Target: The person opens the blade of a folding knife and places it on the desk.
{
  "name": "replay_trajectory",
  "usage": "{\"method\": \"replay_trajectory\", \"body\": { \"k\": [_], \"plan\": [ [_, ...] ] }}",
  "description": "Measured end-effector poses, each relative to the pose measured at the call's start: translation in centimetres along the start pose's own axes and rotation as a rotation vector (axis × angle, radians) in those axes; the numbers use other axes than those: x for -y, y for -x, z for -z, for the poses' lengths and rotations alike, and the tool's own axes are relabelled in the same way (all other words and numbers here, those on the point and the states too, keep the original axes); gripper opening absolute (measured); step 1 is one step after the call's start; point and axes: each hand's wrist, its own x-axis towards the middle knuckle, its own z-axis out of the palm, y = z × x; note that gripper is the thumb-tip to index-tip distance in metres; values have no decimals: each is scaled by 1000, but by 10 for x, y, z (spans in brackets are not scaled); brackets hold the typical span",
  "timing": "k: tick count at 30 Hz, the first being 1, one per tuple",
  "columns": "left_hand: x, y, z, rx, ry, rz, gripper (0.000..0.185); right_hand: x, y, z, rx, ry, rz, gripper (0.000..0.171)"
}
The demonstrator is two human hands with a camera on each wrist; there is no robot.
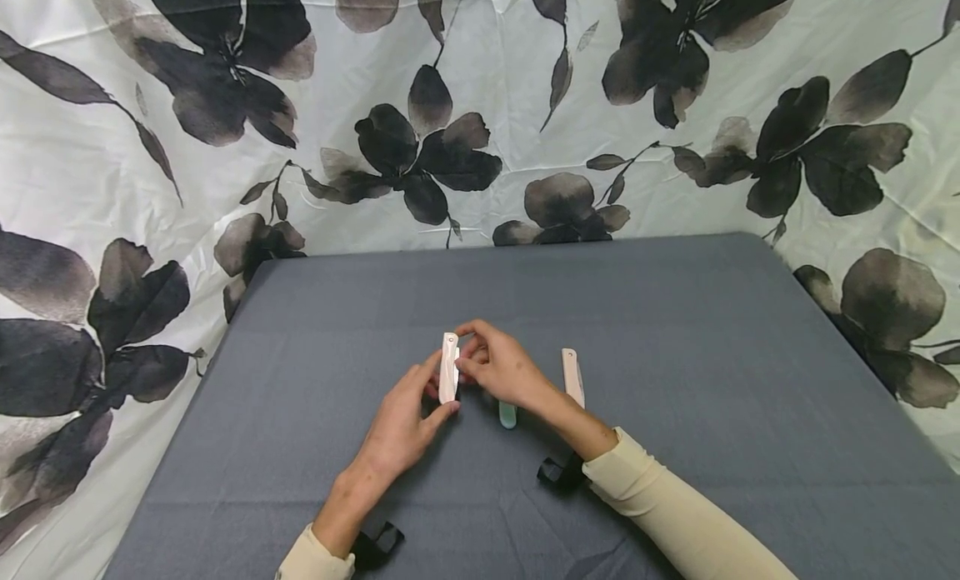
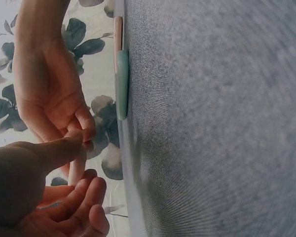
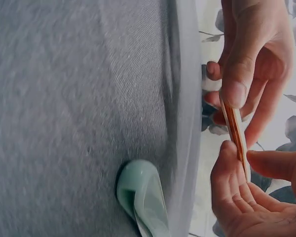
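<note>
- My left hand [image 1: 401,422] pinches the pale pink folding tool [image 1: 449,367], with the thumb set against its near end and the fingers reaching along the far side, partly out of sight behind it
- My right hand [image 1: 502,363] pinches the same tool from the other side, thumb and fingertips meeting at its edge, the forefinger up by the far end
- The tool is raised above the worktop [image 1: 300,447], between my two hands, its long side running away from me and its rivet at the far end
- From my right wrist I see it edge-on, with an orange-brown strip along its narrow side
- A mint green folding tool [image 1: 507,414] lies on the worktop just below my right forearm, which covers part of it; the right wrist view shows a slot in its rounded end
- A second pink tool [image 1: 573,376] lies to the right of the green one, its lower end hidden behind my forearm
- I wear cream sleeves [image 1: 690,513], and a black device [image 1: 561,473] sits under my right wrist
- Behind the worktop hangs a white cloth [image 1: 525,88] printed with dark flowers
</note>
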Motion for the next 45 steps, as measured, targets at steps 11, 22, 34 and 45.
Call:
{"method": "replay_trajectory", "body": {
  "k": [11, 22, 34, 45],
  "plan": [
    [2, 0, 4, 10, 178, 74, 59, -5, 0, -4, 21, -298, -17, 47],
    [1, -6, 3, -52, 355, 162, 54, -6, 2, -6, 50, -346, 22, 47],
    [-1, -8, 2, -35, 568, 208, 62, -7, 1, -10, 54, -336, 48, 45],
    [-3, -7, 5, -34, 584, 253, 58, -8, 3, -7, 57, -273, 51, 43]
  ]
}}
